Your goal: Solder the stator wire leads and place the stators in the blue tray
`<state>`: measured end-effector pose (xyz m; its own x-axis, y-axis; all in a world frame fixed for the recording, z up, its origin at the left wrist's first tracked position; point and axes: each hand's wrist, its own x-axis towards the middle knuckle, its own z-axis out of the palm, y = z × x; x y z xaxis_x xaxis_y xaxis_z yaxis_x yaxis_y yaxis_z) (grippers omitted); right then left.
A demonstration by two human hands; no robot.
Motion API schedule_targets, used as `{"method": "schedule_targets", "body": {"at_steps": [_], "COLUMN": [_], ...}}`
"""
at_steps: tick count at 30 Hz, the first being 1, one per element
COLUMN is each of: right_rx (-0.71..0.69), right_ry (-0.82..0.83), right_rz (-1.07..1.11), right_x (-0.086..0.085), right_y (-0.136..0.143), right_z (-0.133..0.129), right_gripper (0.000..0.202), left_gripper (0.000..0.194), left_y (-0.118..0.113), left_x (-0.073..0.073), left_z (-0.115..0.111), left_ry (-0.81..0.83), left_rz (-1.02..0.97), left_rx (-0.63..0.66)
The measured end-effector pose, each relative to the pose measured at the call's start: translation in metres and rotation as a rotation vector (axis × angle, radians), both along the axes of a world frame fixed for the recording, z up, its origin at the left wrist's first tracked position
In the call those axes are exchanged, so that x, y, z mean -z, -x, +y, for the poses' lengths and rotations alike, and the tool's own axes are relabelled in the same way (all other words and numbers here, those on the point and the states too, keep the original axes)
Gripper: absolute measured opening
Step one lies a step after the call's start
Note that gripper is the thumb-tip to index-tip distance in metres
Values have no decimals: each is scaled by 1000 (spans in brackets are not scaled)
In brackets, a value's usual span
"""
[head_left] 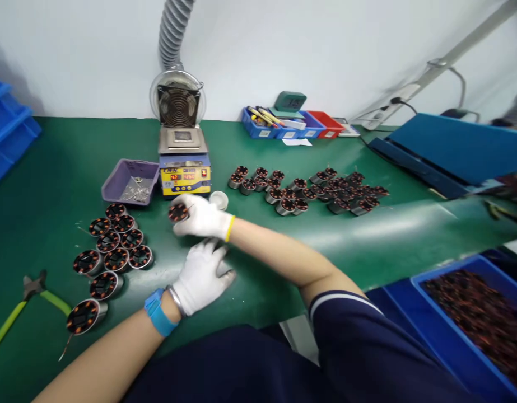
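Observation:
My right hand [201, 217], in a white glove, is closed around a motor stator [178, 212], a metal ring with copper coils on its dark face. It holds the stator just in front of a yellow and blue solder pot [185, 176] with a lit display. Below it, my left hand [205, 277], also gloved and with a blue strap at the wrist, is over the green table, fingers apart and nothing visible in them. Several similar stators [116, 259] stand in a group to the left. More stators [340, 190] stand to the right, beyond my right forearm.
A purple tray [115, 182] with small metal bits is beside the solder pot, a white round cap [218, 200] at its right. Green-handled cutters [33, 286] lie at left. Behind are small bins [262, 132]; a blue crate [451, 330] of coiled parts stands lower right.

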<state>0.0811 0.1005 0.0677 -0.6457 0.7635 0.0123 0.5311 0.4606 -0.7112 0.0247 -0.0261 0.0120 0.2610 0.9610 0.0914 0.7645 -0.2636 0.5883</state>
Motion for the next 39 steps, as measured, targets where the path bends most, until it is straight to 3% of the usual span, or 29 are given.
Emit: {"method": "schedule_targets", "body": {"at_steps": [2,4,6,8,10,14,16,17,20,23,26,29,31,35,39], "right_rx": [-145,-272,-389,-458,-368,137,351,390,315,236,297,341,305,205,149], "right_ry": [73,35,-61,-124,-164,-316,-440,-490,-581,-593,-547,-567,-612,-527,-477], "right_rz": [23,95,123,99,103,156,-61,-211,-560,-634,-581,-432,-386,-479,-525], "right_x": [23,39,42,34,21,2,4,8,21,23,13,1,-1,5,13], "right_y": [15,29,35,27,7,-53,-79,-89,-102,-103,-104,-111,-114,-117,-115], "right_z": [-15,-19,-17,-15,-9,24,49,61,87,98,92,70,52,29,31], "right_gripper": [52,52,56,72,87,80,72,70,61,49,45,49,54,51,46], "left_gripper": [38,36,38,43,51,77,81,80,75,70,62,56,59,62,61], "left_y": [-3,-3,-2,1,6,16,17,17,16,19,24,24,22,17,17], "left_x": [-3,-6,-8,-8,-6,5,11,13,17,19,19,16,16,19,20], "left_z": [-3,-4,-3,-2,1,9,12,13,14,14,13,12,12,13,11], "left_ry": [108,227,281,287,211,-82,-121,-123,-142,-191,-183,-49,45,144,165], "left_rz": [165,259,306,334,351,333,309,299,258,92,-329,-815,-972,-917,-843], "left_rx": [-5,-22,-48,-109,-207,-400,-467,-480,-469,-461,-455,-457,-452,-420,-395]}}
